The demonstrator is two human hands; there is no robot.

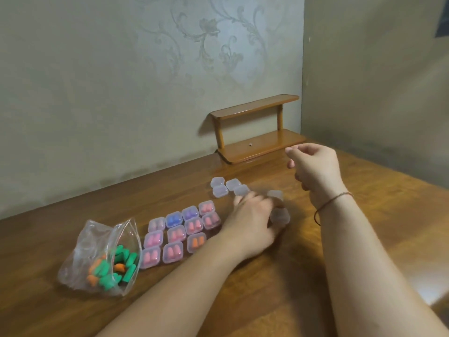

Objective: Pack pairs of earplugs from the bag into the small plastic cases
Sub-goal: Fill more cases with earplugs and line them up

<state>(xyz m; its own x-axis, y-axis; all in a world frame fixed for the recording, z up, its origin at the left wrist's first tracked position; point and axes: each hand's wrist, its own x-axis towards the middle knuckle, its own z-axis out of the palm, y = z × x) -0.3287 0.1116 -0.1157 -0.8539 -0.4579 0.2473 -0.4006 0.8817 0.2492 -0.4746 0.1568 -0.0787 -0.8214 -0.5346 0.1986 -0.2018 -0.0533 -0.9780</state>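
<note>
My left hand [252,220] grips an empty case [280,215] — ready to fill; right hand [313,166] hovers loosely curled, holding nothing.

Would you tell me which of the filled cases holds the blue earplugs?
The blue-earplug case sits in the far row, second from the left, between a pink one and the purple-earplug case; the others hold pink or orange.

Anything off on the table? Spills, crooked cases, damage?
Nothing stands out. The filled cases sit in a tidy block, the empty cases are grouped behind, and the earplugs are all inside the open bag. No spill or damage shows.
</note>
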